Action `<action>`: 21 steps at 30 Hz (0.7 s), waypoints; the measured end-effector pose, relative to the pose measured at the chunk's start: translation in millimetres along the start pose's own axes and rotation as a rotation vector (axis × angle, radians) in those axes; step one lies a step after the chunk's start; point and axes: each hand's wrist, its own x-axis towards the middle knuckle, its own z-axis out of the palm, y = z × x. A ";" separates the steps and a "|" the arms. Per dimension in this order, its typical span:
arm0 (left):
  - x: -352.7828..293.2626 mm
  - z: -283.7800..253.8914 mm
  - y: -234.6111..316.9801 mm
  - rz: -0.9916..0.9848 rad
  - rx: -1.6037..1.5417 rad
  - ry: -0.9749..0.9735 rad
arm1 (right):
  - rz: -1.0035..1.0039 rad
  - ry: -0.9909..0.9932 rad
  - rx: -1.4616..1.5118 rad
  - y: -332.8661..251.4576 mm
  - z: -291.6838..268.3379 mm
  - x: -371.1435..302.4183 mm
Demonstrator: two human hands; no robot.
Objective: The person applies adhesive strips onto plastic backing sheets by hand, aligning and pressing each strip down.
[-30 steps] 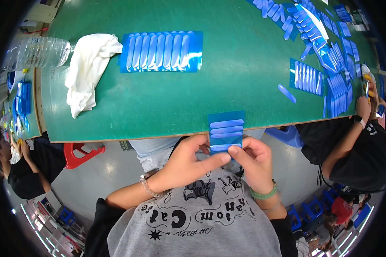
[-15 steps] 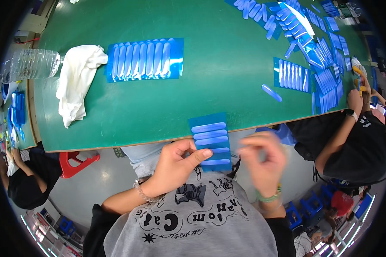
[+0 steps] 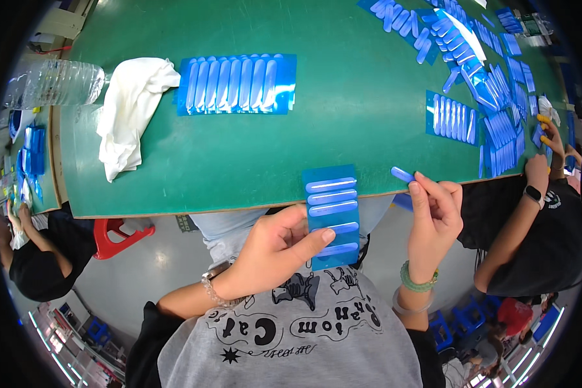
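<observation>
Left hand (image 3: 275, 242) pinches rectangular blue plastic sheet (image 3: 335, 217), thumb across face, apparently for steadiness; right of sheet, right hand (image 3: 438, 210) pinches rounded glossy blue strip (image 3: 402, 174) by end, likely sparing its face.

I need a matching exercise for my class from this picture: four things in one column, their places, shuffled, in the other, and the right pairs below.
Column one
1. single blue strip
2. blue film sheet bearing several strips
3. white cloth
4. red stool

Column two
A. on the green table, beside the clear bottle
B. lower than the tabletop, on the person's left
C. pinched in the right hand
D. held in the left hand

Pairs: 1-C; 2-D; 3-A; 4-B
</observation>
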 end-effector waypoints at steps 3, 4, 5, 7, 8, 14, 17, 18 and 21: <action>-0.3 5.0 2.6 0.097 -0.052 0.051 | 0.109 0.042 0.167 -2.8 3.2 -3.0; -0.6 4.6 3.1 0.098 -0.051 0.052 | 0.129 0.071 0.193 -3.4 3.3 -4.2; -0.5 3.7 3.9 0.091 -0.014 0.052 | 0.127 0.070 0.193 -1.1 2.7 -5.9; -0.6 2.3 4.8 0.086 0.021 0.050 | 0.282 0.069 0.360 4.6 0.5 -9.3; -0.1 1.4 4.8 0.077 0.017 0.046 | 0.280 0.069 0.359 3.2 0.0 -8.3; -1.6 -3.9 11.3 0.068 0.099 -0.002 | 0.526 -0.303 0.841 -5.0 -23.8 -17.6; -2.5 -2.5 9.7 0.075 0.143 -0.028 | 0.547 -0.534 0.747 -22.9 -21.2 -11.1; -1.4 -2.0 8.5 0.119 0.159 -0.012 | 0.547 -0.536 0.748 -25.4 -19.4 -6.8; 1.5 -1.1 7.5 0.156 0.188 -0.012 | 0.537 -0.624 0.725 -28.7 -14.4 2.0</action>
